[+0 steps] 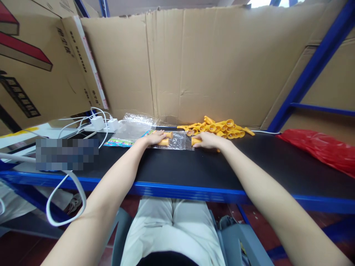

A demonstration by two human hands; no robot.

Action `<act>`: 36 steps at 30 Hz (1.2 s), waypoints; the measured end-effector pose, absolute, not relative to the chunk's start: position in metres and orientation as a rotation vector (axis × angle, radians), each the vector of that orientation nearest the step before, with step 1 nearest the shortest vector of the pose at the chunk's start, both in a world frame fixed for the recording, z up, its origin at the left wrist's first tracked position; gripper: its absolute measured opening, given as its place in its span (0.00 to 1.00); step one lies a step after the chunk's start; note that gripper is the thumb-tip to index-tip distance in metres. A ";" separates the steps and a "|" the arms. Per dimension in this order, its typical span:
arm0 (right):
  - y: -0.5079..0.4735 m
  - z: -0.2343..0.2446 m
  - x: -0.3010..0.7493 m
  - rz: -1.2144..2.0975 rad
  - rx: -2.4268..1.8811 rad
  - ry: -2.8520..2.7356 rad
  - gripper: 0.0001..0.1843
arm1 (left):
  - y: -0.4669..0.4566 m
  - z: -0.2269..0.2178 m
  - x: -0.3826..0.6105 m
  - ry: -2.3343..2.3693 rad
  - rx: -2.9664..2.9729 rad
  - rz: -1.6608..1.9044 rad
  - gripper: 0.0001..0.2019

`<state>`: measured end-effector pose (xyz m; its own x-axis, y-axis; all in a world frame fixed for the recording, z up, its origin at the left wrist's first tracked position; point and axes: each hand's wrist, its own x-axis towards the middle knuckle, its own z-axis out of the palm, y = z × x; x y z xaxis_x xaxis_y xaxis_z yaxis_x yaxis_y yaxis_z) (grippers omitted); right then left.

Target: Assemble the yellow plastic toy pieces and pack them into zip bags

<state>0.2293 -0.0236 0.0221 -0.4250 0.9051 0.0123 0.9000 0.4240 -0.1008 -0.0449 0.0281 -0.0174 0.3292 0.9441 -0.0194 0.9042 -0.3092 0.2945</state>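
Observation:
A clear plastic bag (177, 140) with a colourful printed strip lies flat on the black tabletop. Two yellow plastic tube-like pieces (164, 142) are in it, their ends showing past my fingers. Over the bag and these pieces, my left hand (155, 137) is closed, fingers curled down on them. At the bag's right end my right hand (206, 141) grips another yellow plastic piece (195, 141), its round end pointing left; whether that end is inside the bag I cannot tell. Just behind my right hand lies a pile of yellow trumpet-shaped pieces (222, 127).
More clear bags (135, 123) lie back left. White chargers (97, 123) and cables stand farther left, one cable looping over the blue front edge (177, 190). Red plastic (318, 147) lies at the right. A cardboard wall (208, 70) closes off the back.

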 end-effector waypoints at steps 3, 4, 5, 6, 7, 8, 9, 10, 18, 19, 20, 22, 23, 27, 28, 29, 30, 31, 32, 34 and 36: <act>-0.026 0.020 0.220 0.101 -1.580 -2.652 0.21 | 0.028 -0.018 -0.043 1.652 2.356 0.232 0.34; -0.026 0.017 0.217 0.089 -1.525 -2.655 0.24 | 0.027 -0.018 -0.042 1.644 2.360 0.232 0.34; -0.026 0.015 0.214 0.079 -1.464 -2.654 0.25 | 0.027 -0.018 -0.040 1.636 2.364 0.230 0.34; -0.025 0.012 0.211 0.072 -1.395 -2.656 0.24 | 0.027 -0.018 -0.039 1.631 2.369 0.228 0.35; -0.025 0.009 0.207 0.067 -1.325 -2.660 0.22 | 0.026 -0.018 -0.038 1.627 2.375 0.227 0.35; -0.025 0.007 0.204 0.061 -1.260 -2.661 0.19 | 0.026 -0.018 -0.037 1.625 2.381 0.223 0.35; -0.025 0.006 0.202 0.050 -1.200 -2.657 0.17 | 0.026 -0.019 -0.036 1.624 2.387 0.216 0.36; -0.025 0.006 0.200 0.035 -1.157 -2.648 0.16 | 0.025 -0.019 -0.035 1.623 2.391 0.207 0.36; -0.026 0.019 0.215 0.017 -1.507 -2.617 0.10 | 0.024 -0.017 -0.035 1.627 2.402 0.172 0.38; -0.025 0.019 0.217 0.085 -1.545 -2.626 0.10 | 0.024 -0.017 -0.036 1.628 2.403 0.167 0.38; -0.024 0.018 0.218 0.138 -1.562 -2.631 0.09 | 0.025 -0.017 -0.036 1.628 2.404 0.162 0.38; -0.023 0.017 0.218 0.167 -1.554 -2.624 0.08 | 0.026 -0.018 -0.036 1.627 2.407 0.158 0.37; -0.023 0.016 0.218 0.148 -1.548 -2.612 0.07 | 0.027 -0.019 -0.036 1.625 2.411 0.163 0.37; -0.026 0.019 0.214 -0.003 -1.535 -2.526 0.10 | 0.029 -0.021 -0.037 1.617 2.420 0.216 0.36; -0.027 0.020 0.214 -0.044 -1.539 -2.499 0.11 | 0.029 -0.021 -0.037 1.608 2.419 0.234 0.35; -0.028 0.021 0.214 -0.079 -1.546 -2.472 0.12 | 0.029 -0.021 -0.037 1.596 2.420 0.256 0.35; -0.029 0.022 0.214 -0.106 -1.556 -2.449 0.13 | 0.029 -0.021 -0.038 1.581 2.424 0.280 0.34; -0.029 0.023 0.214 -0.127 -1.567 -2.433 0.14 | 0.028 -0.021 -0.038 1.563 2.430 0.303 0.33; -0.030 0.024 0.214 -0.141 -1.581 -2.417 0.14 | 0.028 -0.020 -0.038 1.547 2.438 0.322 0.32; -0.031 0.024 0.214 -0.156 -1.615 -2.388 0.14 | 0.026 -0.018 -0.037 1.529 2.452 0.340 0.30; -0.031 0.023 0.214 -0.167 -1.642 -2.369 0.14 | 0.023 -0.016 -0.037 1.526 2.456 0.333 0.29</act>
<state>0.2137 -0.0313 0.0234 -0.3313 0.9037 0.2713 0.9329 0.3568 -0.0495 -0.0366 0.0233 -0.0160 0.4315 0.8994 0.0706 0.8469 -0.4308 0.3116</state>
